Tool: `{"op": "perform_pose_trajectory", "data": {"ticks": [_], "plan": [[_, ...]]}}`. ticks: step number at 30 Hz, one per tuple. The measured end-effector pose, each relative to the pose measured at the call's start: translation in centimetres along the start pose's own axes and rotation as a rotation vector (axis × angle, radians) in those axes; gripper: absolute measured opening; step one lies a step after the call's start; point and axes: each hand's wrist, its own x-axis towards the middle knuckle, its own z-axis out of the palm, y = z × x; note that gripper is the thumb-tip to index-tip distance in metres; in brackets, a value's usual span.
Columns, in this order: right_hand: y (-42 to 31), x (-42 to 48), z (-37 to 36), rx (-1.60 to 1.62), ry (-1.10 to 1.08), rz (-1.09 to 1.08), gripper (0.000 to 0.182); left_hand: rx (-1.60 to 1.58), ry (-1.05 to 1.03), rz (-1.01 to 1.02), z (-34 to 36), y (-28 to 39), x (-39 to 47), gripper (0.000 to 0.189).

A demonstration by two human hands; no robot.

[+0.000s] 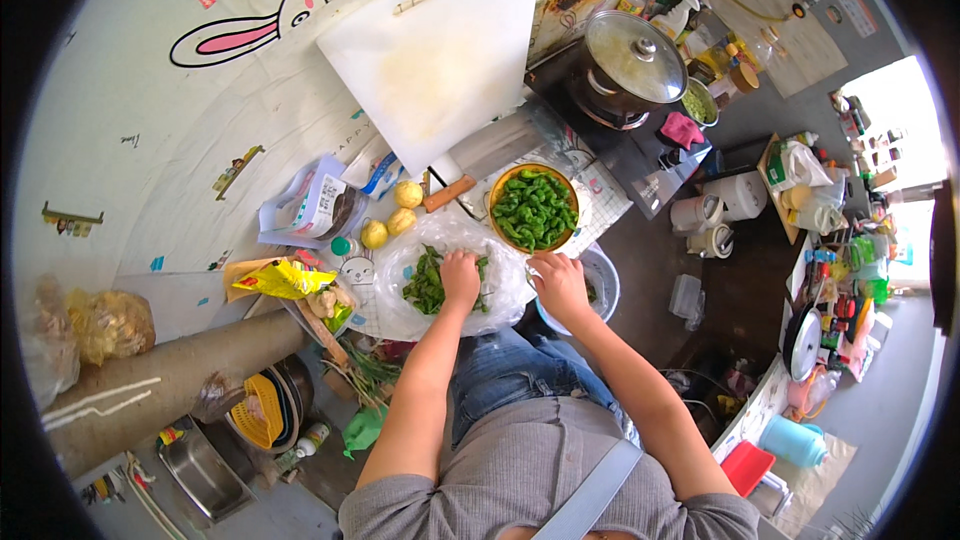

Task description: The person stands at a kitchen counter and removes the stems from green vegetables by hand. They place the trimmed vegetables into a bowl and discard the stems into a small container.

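My left hand (460, 281) reaches into an open clear plastic bag (390, 277), its fingers on green peppers (425, 285) lying there; whether it grips one is hidden. Over the edge between a yellow bowl (496, 222) and a white-blue bucket (609, 277) is my right hand (559, 281), fingers bent, with what may be a small piece at the fingertips. Green peppers (534, 206) fill the yellow bowl. A little dark green matter shows inside the bucket, partly behind my right hand.
Behind the bag lie round yellow vegetables (401, 222) and a wooden-handled knife (450, 193). A white cutting board (442, 60) leans against the wall. Right of it, a lidded pot (635, 56) stands on a gas stove (630, 165). Yellow packets (285, 279) lie to the left.
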Motion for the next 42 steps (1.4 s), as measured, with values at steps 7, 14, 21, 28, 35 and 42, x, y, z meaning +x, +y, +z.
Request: {"op": "perform_pose_trajectory", "data": {"ticks": [7, 14, 21, 28, 35, 42], "plan": [[-0.9, -1.5, -0.1, 0.084, -0.046, -0.059, 0.021, -0.015, -0.016, -0.017, -0.9, -0.5, -2.2, 0.012], [-0.6, -3.4, -0.6, 0.096, -0.093, -0.101, 0.022, -0.007, 0.094, 0.151, 1.0, 0.2, -1.1, 0.026], [0.3, -5.9, -0.6, 0.093, -0.131, -0.102, 0.023, 0.096, -0.074, 0.099, 1.6, 0.8, -0.7, 0.020], [0.0, -6.0, 0.1, 0.120, -0.157, -0.109, 0.021, 0.056, 0.007, 0.025, -2.0, 0.7, -1.7, 0.015], [-0.7, -4.4, -0.5, 0.257, -0.107, -0.134, 0.018, -0.393, 0.095, -0.332, -5.2, 2.2, -4.4, 0.023], [0.3, -3.2, -1.9, 0.576, 0.062, -0.053, 0.020, -1.110, -0.066, -0.456, -6.9, 9.8, -5.5, 0.027]]}}
